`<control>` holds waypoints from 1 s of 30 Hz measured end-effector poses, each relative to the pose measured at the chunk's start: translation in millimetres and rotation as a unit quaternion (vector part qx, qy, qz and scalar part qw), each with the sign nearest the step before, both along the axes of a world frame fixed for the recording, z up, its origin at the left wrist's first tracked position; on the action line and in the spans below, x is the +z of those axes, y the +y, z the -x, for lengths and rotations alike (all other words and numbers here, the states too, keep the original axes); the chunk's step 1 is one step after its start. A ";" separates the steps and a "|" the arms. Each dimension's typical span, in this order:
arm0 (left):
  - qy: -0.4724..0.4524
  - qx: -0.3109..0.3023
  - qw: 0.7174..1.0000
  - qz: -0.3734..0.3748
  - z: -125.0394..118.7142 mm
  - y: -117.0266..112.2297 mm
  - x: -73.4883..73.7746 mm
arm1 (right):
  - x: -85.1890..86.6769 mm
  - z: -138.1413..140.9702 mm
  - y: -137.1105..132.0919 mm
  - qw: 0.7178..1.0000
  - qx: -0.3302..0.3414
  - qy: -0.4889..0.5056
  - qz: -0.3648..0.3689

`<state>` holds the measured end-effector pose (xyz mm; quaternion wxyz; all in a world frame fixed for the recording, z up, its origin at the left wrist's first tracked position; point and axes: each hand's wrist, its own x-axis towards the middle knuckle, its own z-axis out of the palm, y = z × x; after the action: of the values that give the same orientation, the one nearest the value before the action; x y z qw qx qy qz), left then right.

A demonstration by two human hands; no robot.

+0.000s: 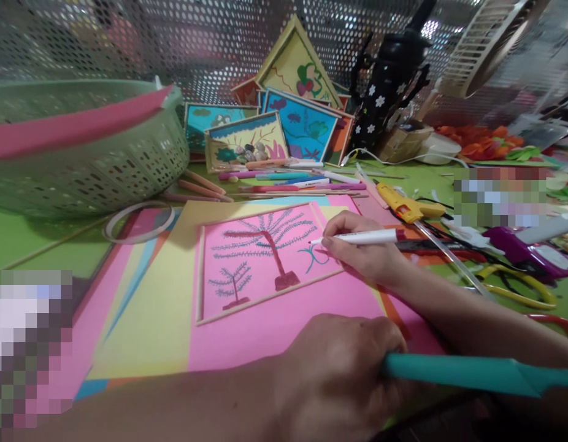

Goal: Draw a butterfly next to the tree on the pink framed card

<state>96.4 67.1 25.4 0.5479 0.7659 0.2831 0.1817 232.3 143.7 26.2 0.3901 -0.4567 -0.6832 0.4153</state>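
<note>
My right hand [357,248] is closed round a white marker pen [362,237]. The pen's tip touches the right side of a pink framed drawing [260,261] beside a teal swirl. The drawing shows two trees with dark red trunks and blue-green branches, and thin wooden sticks border it. My left hand [339,374] is in a fist at the lower edge, shut on a teal tool or pen [472,371] that points right. Pink and yellow paper sheets [146,307] lie under the drawing.
A pale green plastic basket [81,153] stands at the back left, with a tape ring [137,221] in front of it. Finished framed pictures [302,116] lean on the mesh wall. Several pens [293,181], a yellow glue gun [408,205], scissors [518,288] and a purple tool [532,245] lie to the right.
</note>
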 end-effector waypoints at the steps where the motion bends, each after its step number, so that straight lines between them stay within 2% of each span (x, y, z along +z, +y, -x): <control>1: -0.003 -0.004 1.000 0.003 0.3 0.2 -1.4 | 0.2 0.5 -0.6 1.000 0.000 -0.006 0.005; 6: -0.010 -0.004 1.000 -0.012 1.0 -1.8 -6.3 | -2.6 -1.9 -4.3 1.000 0.014 -0.005 0.016; 9: 0.019 0.001 1.000 -0.010 0.6 -3.2 -4.2 | -6.2 -4.3 -6.1 0.999 0.032 0.000 0.014; 14: 0.055 -0.006 0.998 0.014 -0.3 -1.1 1.2 | -9.3 -3.1 -7.4 0.998 0.025 -0.055 0.002; 30: 0.079 -0.010 0.997 -0.016 -2.0 0.0 4.4 | -4.1 1.8 -7.5 0.994 0.025 -0.104 0.008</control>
<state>98.5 67.1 29.8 0.5135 0.7892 0.3149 0.1197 230.5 136.1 22.1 0.3025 -0.4832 -0.7279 0.3811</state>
